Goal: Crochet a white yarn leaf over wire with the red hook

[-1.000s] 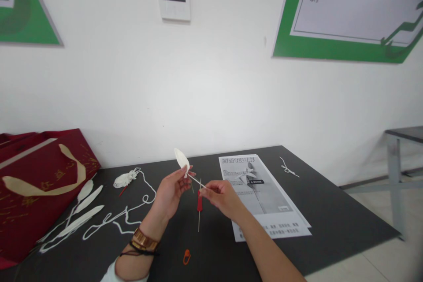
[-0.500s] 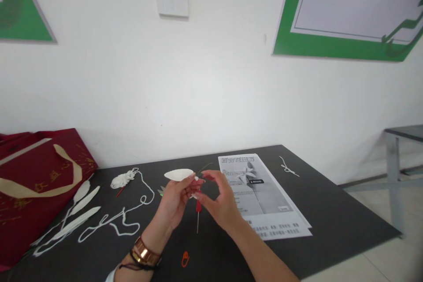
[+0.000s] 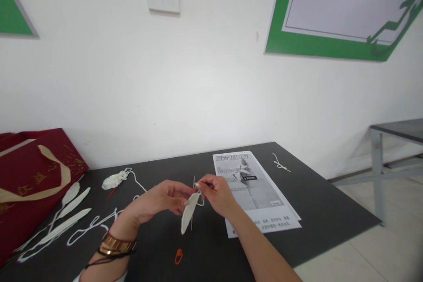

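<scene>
A white leaf-shaped crocheted petal (image 3: 189,215) hangs tilted, tip down, between my hands above the dark table. My left hand (image 3: 167,198) is closed on it, thumb against its side and fingers behind. With fingertips pinched at the petal's upper end, my right hand (image 3: 216,191) grips white yarn; a small yarn loop (image 3: 200,203) droops below. A thin pale rod (image 3: 194,180) stands up by the fingertips; what it belongs to is hidden. Behind the petal, a thin metal shaft (image 3: 191,225) shows in part. An orange stitch marker (image 3: 178,256) lies nearer me.
Printed sheets (image 3: 264,202) lie to the right, with a knotted yarn scrap (image 3: 280,164) beyond them. On the left are a white yarn bundle (image 3: 114,180), a red stick (image 3: 112,192), several white petals (image 3: 74,205) and a dark red bag (image 3: 36,176). A wall rises behind.
The petal has swung from lying flat, pointing left, to hanging tip down. My left hand has turned over it, and my right fingertips have closed in at its end. The view has shifted slightly right.
</scene>
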`<action>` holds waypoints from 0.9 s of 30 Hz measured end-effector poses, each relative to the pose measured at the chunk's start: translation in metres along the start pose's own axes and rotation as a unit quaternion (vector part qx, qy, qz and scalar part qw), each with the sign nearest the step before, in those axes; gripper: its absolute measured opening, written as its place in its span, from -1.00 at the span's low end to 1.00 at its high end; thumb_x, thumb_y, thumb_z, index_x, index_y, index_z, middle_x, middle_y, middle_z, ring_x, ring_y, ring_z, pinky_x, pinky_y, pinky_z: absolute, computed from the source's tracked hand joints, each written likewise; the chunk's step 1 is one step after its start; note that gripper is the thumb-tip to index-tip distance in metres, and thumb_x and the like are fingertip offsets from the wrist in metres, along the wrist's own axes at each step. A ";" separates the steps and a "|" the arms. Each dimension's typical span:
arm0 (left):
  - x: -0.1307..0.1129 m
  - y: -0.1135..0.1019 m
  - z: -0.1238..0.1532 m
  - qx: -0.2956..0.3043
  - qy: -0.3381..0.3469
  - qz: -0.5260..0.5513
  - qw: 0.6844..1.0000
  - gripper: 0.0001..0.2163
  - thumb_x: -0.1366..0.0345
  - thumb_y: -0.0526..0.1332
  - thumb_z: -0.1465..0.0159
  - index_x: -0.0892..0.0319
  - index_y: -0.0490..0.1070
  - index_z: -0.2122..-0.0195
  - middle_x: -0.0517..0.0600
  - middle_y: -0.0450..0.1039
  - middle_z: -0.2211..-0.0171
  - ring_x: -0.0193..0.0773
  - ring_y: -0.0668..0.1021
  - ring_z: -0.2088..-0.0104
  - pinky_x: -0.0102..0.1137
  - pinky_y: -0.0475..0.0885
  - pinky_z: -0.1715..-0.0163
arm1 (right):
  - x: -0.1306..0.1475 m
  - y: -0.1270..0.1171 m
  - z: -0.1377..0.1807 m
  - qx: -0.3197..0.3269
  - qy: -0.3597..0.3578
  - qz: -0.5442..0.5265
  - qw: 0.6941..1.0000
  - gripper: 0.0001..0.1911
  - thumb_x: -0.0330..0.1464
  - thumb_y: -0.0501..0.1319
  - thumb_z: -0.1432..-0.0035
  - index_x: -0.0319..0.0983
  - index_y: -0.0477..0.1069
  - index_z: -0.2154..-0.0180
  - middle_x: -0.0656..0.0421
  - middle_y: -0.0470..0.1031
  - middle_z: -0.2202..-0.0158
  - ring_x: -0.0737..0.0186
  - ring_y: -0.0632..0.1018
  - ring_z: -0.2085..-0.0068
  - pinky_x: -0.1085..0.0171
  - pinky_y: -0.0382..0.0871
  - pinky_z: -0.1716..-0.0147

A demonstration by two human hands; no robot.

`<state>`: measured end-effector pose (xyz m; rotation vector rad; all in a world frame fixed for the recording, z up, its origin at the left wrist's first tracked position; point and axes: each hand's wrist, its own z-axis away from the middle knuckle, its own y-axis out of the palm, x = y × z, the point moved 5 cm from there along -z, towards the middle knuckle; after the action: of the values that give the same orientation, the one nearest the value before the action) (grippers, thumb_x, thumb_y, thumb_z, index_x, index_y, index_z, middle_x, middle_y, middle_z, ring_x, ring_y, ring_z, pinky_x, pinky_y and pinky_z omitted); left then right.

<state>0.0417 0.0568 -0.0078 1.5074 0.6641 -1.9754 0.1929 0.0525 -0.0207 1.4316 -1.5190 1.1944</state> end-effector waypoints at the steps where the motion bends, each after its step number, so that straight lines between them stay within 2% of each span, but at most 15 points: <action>1: 0.006 0.001 -0.003 0.000 -0.011 -0.010 1.000 -0.70 0.26 0.32 -0.07 0.25 0.50 0.17 0.10 0.59 0.41 -0.21 0.59 0.45 -0.40 0.43 0.46 | 0.000 0.003 0.001 0.014 -0.003 0.013 1.000 -0.82 -0.30 0.22 -0.12 -0.27 0.50 0.43 0.22 0.46 0.55 0.35 0.46 0.56 0.40 0.35 0.58; 3: 0.015 0.004 -0.010 -0.007 -0.014 -0.018 1.000 -0.78 0.25 0.31 -0.08 0.28 0.52 0.29 0.08 0.57 0.51 -0.22 0.57 0.54 -0.44 0.40 0.56 | 0.000 0.008 0.002 0.033 -0.008 0.039 0.999 -0.83 -0.30 0.20 -0.13 -0.25 0.51 0.33 0.20 0.51 0.48 0.32 0.50 0.50 0.40 0.38 0.54; 5: 0.018 0.005 -0.016 -0.033 0.001 -0.011 0.999 -0.81 0.25 0.29 -0.10 0.28 0.51 0.36 0.03 0.54 0.58 -0.30 0.53 0.61 -0.49 0.37 0.62 | -0.002 0.008 0.001 0.032 -0.013 0.076 0.997 -0.75 -0.28 0.11 -0.21 -0.21 0.48 0.14 0.17 0.54 0.37 0.28 0.54 0.41 0.38 0.43 0.50; 8: 0.012 -0.001 -0.016 -0.070 0.029 0.016 0.997 -0.87 0.31 0.26 -0.10 0.28 0.49 0.37 0.02 0.54 0.53 -0.32 0.53 0.56 -0.52 0.39 0.61 | -0.010 0.000 -0.005 -0.001 -0.017 0.168 0.986 -0.61 -0.35 -0.11 -0.32 -0.19 0.38 -0.02 0.07 0.51 0.22 0.23 0.54 0.29 0.29 0.47 0.40; 10: 0.006 -0.005 -0.012 -0.073 0.045 0.045 0.995 -0.90 0.36 0.24 -0.09 0.27 0.48 0.38 0.06 0.56 0.45 -0.26 0.55 0.49 -0.48 0.43 0.58 | -0.016 -0.001 -0.007 -0.004 -0.028 0.245 0.969 -0.61 -0.46 -0.10 -0.28 -0.20 0.42 0.02 0.02 0.47 0.14 0.17 0.52 0.18 0.20 0.45 0.22; 13: -0.002 -0.004 -0.006 -0.054 0.063 0.092 0.992 -0.91 0.39 0.21 -0.09 0.26 0.44 0.37 0.09 0.57 0.44 -0.25 0.55 0.53 -0.45 0.43 0.60 | -0.021 0.014 -0.007 0.073 -0.072 0.346 0.933 -0.71 -0.54 0.11 -0.11 -0.17 0.52 0.21 0.05 0.44 0.03 0.09 0.46 0.05 0.15 0.36 0.07; 16: -0.006 0.000 -0.002 -0.044 0.078 0.132 0.987 -0.79 0.40 0.23 -0.09 0.23 0.42 0.22 0.07 0.55 0.48 -0.35 0.48 0.62 -0.52 0.34 0.68 | -0.020 0.035 -0.001 0.165 -0.111 0.423 0.884 -0.83 -0.51 0.18 -0.08 -0.19 0.53 0.35 0.09 0.50 0.10 0.09 0.48 0.09 0.21 0.40 0.14; 19: -0.010 -0.003 0.001 -0.054 0.097 0.176 0.978 -0.70 0.42 0.22 -0.08 0.21 0.39 0.12 0.02 0.51 0.48 -0.43 0.39 0.67 -0.58 0.26 0.74 | -0.018 0.048 0.003 0.209 -0.129 0.494 0.834 -0.80 -0.54 0.09 -0.17 -0.30 0.50 0.29 -0.01 0.54 0.24 0.10 0.52 0.20 0.22 0.44 0.27; 23: -0.015 -0.007 0.004 -0.062 0.113 0.245 0.961 -0.66 0.42 0.16 -0.09 0.23 0.39 0.07 -0.05 0.37 0.51 -0.36 0.42 0.59 -0.54 0.33 0.73 | -0.016 0.050 0.005 0.235 -0.155 0.555 0.783 -0.82 -0.55 0.10 -0.17 -0.33 0.48 0.31 -0.01 0.54 0.34 0.09 0.53 0.29 0.22 0.44 0.38; 27: -0.017 -0.007 0.004 -0.041 0.113 0.316 0.941 -0.69 0.42 0.13 -0.12 0.24 0.40 0.09 -0.09 0.29 0.48 -0.43 0.34 0.64 -0.57 0.25 0.81 | -0.013 0.037 0.001 0.208 -0.169 0.579 0.770 -0.83 -0.56 0.14 -0.14 -0.28 0.48 0.40 0.05 0.52 0.38 0.11 0.53 0.28 0.28 0.43 0.43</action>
<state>0.0377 0.0608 0.0096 1.6481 0.2852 -1.2891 0.1581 0.0545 -0.0386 0.8729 -2.6894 2.1566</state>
